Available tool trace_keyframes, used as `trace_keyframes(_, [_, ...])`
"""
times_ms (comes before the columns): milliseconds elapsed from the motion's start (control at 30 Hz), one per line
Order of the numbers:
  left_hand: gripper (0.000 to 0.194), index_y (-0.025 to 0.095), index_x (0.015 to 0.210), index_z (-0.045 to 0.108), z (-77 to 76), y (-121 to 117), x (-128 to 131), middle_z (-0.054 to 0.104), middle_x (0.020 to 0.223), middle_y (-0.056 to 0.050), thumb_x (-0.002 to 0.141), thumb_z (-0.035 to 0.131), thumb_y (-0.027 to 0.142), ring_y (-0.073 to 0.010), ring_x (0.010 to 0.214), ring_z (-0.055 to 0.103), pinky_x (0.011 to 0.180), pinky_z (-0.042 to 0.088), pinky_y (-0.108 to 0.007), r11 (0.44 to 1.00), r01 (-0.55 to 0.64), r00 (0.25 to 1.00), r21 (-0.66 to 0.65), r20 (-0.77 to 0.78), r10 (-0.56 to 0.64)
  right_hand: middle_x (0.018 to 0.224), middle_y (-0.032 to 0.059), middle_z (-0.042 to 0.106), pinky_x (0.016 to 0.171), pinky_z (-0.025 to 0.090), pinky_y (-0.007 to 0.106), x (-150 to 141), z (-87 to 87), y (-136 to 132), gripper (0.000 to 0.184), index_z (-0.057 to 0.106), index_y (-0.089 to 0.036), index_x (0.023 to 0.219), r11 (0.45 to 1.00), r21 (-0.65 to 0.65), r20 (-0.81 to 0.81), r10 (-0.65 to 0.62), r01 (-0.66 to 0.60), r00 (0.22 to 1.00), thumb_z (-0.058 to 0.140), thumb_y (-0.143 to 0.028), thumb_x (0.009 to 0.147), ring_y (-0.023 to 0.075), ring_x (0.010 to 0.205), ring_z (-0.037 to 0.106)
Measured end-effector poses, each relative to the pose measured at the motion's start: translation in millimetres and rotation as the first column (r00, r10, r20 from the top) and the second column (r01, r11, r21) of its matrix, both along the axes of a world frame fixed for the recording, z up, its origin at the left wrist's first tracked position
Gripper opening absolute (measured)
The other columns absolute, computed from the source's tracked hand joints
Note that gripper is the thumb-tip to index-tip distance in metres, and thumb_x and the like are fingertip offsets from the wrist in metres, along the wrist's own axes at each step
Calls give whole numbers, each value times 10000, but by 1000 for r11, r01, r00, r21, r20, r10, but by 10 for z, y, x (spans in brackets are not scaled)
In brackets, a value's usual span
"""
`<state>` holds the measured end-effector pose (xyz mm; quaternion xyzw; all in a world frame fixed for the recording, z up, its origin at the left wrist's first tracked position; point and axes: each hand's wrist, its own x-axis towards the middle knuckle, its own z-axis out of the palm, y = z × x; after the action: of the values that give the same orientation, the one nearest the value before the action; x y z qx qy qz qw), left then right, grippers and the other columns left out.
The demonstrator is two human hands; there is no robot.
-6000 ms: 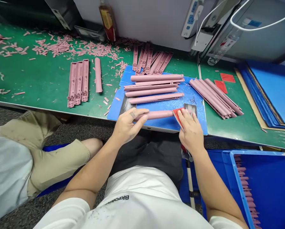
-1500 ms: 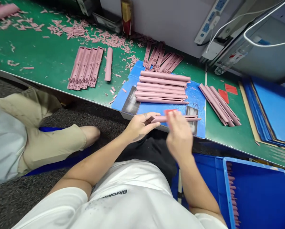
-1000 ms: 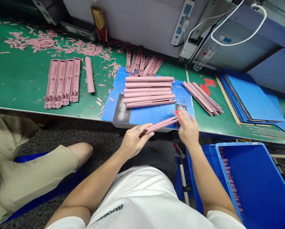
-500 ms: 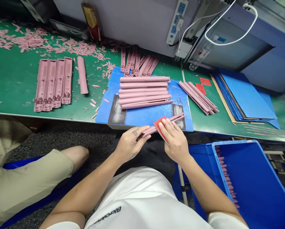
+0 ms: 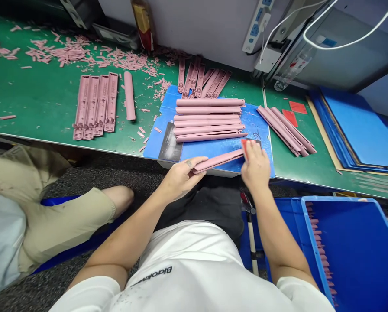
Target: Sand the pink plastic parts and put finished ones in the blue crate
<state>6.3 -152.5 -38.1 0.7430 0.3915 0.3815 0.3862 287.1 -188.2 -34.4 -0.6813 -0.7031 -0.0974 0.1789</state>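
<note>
My left hand (image 5: 181, 177) grips one end of a long pink plastic bar (image 5: 218, 160), which points right over the near edge of a blue mat (image 5: 213, 149). My right hand (image 5: 255, 165) pinches a small red sanding pad (image 5: 245, 147) against the bar's far end. Most of the pad is hidden by my fingers. Several similar pink bars (image 5: 210, 119) lie side by side on the mat, just beyond my hands.
Pink bars and offcuts lie on the green bench (image 5: 51, 95). A blue crate (image 5: 353, 255) with pink pieces along one wall sits low at right. A seated person's leg (image 5: 67, 221) in khaki shorts is at left. Blue sheets (image 5: 359, 130) are stacked at right.
My right hand and the red pad have moved from the bar's middle to its far end. The bar now lies flatter, and the view has shifted slightly.
</note>
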Motion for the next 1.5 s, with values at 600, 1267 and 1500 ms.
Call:
trace_keyframes(600, [439,180,1326,862,6,-138,50,888,1024,-80,1057,779,516,-212,784,819,715,640,-272,996,-82,996,17,26,82,1693,179,652,1396,436,674,-33,129,-20,756,632,-156,1698,992,-26,-61,118,-120,991,449,-31,975,355,1646,575])
trace_keyframes(1267, [480,196,1430,801,392,1602,-397,746,1279,-150,1088,582,452,-354,1239,660,1193,524,-525,921,24,862,390,-475,178,1546,96,773,1324,554,594,1475,-502,149,662,762,-216,1572,940,215,-344,-182,266,921,538,-188,950,331,1487,729])
trace_keyframes(1500, [482,157,1392,818,351,1861,-207,719,1351,-202,1060,617,443,-417,1267,630,1167,520,-591,882,124,738,455,-636,224,1565,108,763,1335,549,570,1389,-504,149,628,739,-223,1591,941,253,-294,-147,225,944,509,-178,1009,302,1488,730])
